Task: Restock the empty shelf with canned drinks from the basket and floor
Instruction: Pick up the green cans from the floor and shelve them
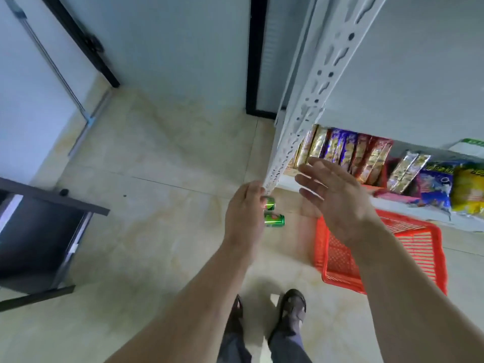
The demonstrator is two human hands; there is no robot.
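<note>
Two green cans lie on their sides on the tiled floor by the foot of the shelf post, one (271, 203) just behind the other (274, 220). My left hand (245, 214) hangs above them with loosely curled fingers, holds nothing, and partly covers the farther can. To its right, my right hand (334, 196) is held up with its fingers straight and spread, also holding nothing. The red plastic basket (320, 247) stands on the floor below my right forearm, and no cans show in the part of it I can see. The white metal shelf (317, 82) rises at the right.
A lower shelf board (288, 182) carries several snack packets (348, 150), with blue and yellow bags further right. A dark table (39, 231) stands at the left. My feet (293, 310) are on the pale tiles near the basket. Walls and a black door frame lie behind.
</note>
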